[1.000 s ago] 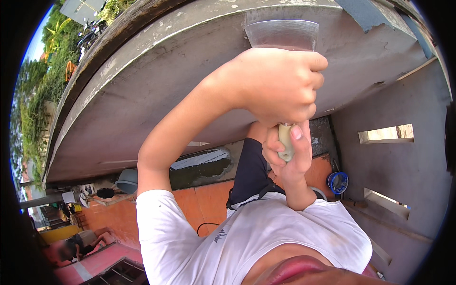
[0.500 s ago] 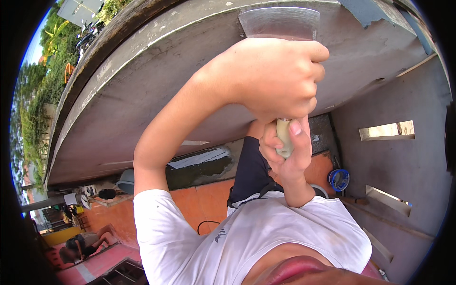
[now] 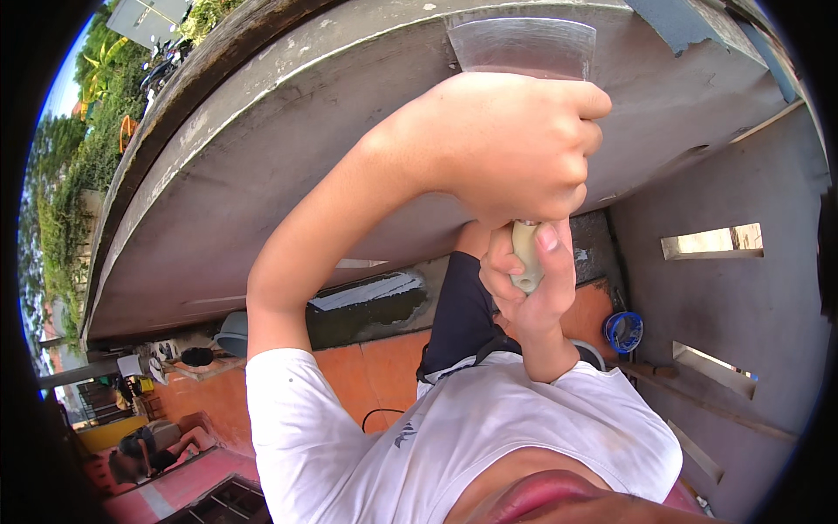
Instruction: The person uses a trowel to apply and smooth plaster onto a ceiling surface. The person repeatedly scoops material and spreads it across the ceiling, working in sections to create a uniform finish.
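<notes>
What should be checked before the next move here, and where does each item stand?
1. Left hand closed around the scraper beside its blade: ok.
2. Right hand gripping the pale handle: ok.
3. Fingers off the visible blade face: ok.
4. Blade edge touching the grey wall: cannot tell; contact or gap is unclear.
5. Hand protection: not ok; both hands are bare.
6. Other person away from the blade: ok, in the background at lower left.
</notes>
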A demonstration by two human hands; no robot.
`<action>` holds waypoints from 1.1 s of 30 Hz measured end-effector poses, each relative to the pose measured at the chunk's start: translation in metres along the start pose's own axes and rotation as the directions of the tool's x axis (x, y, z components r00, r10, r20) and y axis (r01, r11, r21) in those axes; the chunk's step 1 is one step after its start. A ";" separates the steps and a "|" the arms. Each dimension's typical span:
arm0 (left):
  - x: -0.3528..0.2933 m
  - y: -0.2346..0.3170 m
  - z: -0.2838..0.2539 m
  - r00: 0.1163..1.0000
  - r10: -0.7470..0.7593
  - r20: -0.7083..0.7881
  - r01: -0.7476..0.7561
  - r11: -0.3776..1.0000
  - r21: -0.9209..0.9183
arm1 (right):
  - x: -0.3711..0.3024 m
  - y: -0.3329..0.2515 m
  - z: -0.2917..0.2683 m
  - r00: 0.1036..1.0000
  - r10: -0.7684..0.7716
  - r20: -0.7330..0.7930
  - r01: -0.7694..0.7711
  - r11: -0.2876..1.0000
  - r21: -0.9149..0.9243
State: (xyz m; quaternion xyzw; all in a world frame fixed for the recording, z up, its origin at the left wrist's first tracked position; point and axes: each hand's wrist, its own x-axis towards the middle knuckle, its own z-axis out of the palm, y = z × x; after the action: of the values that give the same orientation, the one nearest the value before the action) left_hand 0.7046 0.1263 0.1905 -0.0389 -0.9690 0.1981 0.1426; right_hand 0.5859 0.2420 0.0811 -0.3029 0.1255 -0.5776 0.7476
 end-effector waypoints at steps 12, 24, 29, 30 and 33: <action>0.003 0.002 0.006 1.000 -0.007 0.001 0.007 1.000 -0.023 | -0.002 -0.004 -0.002 0.999 0.017 -0.038 -0.016 1.000 0.023; 0.002 -0.002 -0.001 1.000 -0.001 0.026 0.001 1.000 -0.012 | 0.001 -0.006 0.003 0.999 0.035 0.000 -0.035 0.999 0.032; 0.004 -0.006 -0.007 0.998 0.005 0.061 -0.005 1.000 -0.011 | 0.004 -0.005 0.003 1.000 0.018 -0.008 -0.018 0.999 0.039; 0.004 -0.006 -0.008 0.997 0.003 0.077 -0.001 1.000 -0.016 | 0.003 -0.004 0.002 1.000 0.022 -0.007 -0.022 0.999 0.049; 0.002 0.002 -0.004 0.997 -0.021 0.077 0.021 1.000 0.005 | 0.001 -0.002 0.003 1.000 0.023 -0.014 -0.023 0.999 0.034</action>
State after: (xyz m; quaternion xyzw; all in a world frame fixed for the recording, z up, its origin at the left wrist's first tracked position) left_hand 0.7040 0.1297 0.1940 -0.0208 -0.9737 0.2000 0.1073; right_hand 0.5862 0.2417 0.0844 -0.2843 0.1246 -0.5732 0.7583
